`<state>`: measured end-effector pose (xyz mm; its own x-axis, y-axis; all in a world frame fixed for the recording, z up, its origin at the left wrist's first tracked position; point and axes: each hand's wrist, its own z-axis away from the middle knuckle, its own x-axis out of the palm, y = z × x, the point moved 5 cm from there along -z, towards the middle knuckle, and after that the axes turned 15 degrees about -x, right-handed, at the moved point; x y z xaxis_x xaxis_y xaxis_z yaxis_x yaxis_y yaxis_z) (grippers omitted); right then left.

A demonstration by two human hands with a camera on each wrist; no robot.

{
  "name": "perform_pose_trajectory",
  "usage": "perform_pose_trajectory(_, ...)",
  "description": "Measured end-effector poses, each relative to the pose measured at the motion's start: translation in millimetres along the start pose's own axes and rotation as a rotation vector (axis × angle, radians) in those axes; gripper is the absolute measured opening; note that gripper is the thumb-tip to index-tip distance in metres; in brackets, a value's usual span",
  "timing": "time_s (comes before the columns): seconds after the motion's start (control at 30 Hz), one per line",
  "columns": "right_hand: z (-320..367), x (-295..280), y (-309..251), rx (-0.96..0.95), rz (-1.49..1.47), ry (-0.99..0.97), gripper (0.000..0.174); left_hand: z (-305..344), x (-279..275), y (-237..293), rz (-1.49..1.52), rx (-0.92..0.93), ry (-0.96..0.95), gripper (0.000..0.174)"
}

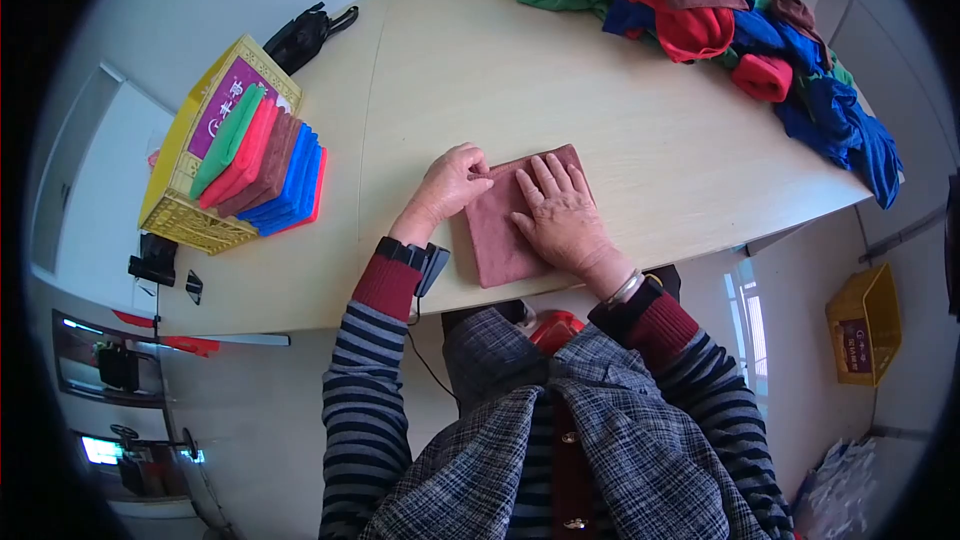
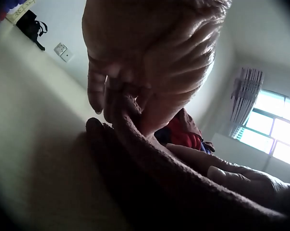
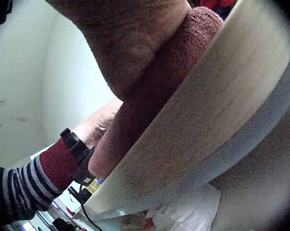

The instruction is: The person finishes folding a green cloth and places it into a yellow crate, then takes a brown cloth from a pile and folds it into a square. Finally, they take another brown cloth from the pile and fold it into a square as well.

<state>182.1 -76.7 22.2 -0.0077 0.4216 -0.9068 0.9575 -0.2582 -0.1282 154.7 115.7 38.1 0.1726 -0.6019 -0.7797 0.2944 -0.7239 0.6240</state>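
Note:
A folded brown towel (image 1: pixel 500 240) lies near the table's front edge. At its far left corner my left hand (image 1: pixel 452 183) pinches the edge between thumb and fingers; the left wrist view shows the towel's edge (image 2: pixel 149 149) lifted into a curve there. My right hand (image 1: pixel 563 223) lies flat on the right half of the towel, fingers spread and pointing away from me. Seen from the right wrist, the towel (image 3: pixel 149 96) is a thick folded layer under the palm.
At left, a yellow basket (image 1: pixel 165 190) holds folded green, red, brown and blue towels (image 1: pixel 290 190). A loose heap of towels (image 1: pixel 690 0) covers the far right. A black bag (image 1: pixel 300 38) lies at the back, and another yellow basket (image 1: pixel 862 330) stands on the floor at right.

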Motion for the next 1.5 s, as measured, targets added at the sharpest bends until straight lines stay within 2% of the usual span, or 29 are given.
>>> perform_pose_trajectory(0.07,-0.2,0.6,-0.6,-0.001,0.000,0.000,0.064,-0.1,0.2,-2.0,-0.017,0.023,0.025,0.017)
perform_pose_trajectory(0.17,0.6,0.4,0.0,0.004,0.007,0.001,0.064,-0.5,-1.5,2.6,0.036,0.244,0.081,0.017)
perform_pose_trajectory(0.2,0.9,0.4,-0.2,0.004,0.004,0.003,0.065,-1.4,-1.5,0.8,0.036,0.246,0.082,0.017)
perform_pose_trajectory(0.43,0.8,-0.9,0.0,0.009,-0.002,0.019,0.065,-4.8,1.5,-8.6,0.053,-0.064,-0.037,0.018)
perform_pose_trajectory(0.57,0.5,-0.8,-0.2,0.007,-0.001,0.012,0.066,-7.8,1.2,-11.8,0.034,-0.105,-0.024,0.018)
perform_pose_trajectory(0.87,1.1,1.5,0.5,0.020,0.025,0.029,0.068,-2.7,1.5,-4.9,0.068,-0.155,-0.109,0.015)
perform_pose_trajectory(0.97,1.2,2.5,1.2,0.023,0.021,0.034,0.068,-6.3,2.1,-3.3,0.021,0.078,-0.006,0.019)
perform_pose_trajectory(1.0,1.3,3.0,1.4,0.028,0.017,0.037,0.069,-7.7,3.6,-7.0,0.021,0.079,-0.007,0.019)
perform_pose_trajectory(1.13,1.3,0.2,1.2,0.054,0.014,0.038,0.072,-10.1,7.6,-11.3,0.056,0.019,-0.073,0.015)
perform_pose_trajectory(1.23,1.1,-5.2,1.2,0.086,0.020,0.029,0.075,-13.3,9.0,-16.4,0.064,-0.092,-0.123,0.015)
perform_pose_trajectory(1.33,-0.5,-9.7,1.1,0.125,0.046,-0.034,0.080,-18.0,10.6,-22.0,0.053,-0.096,-0.135,0.015)
perform_pose_trajectory(1.5,2.4,-9.2,1.8,0.153,0.034,0.012,0.084,-22.4,9.0,-21.4,0.013,-0.097,-0.122,0.019)
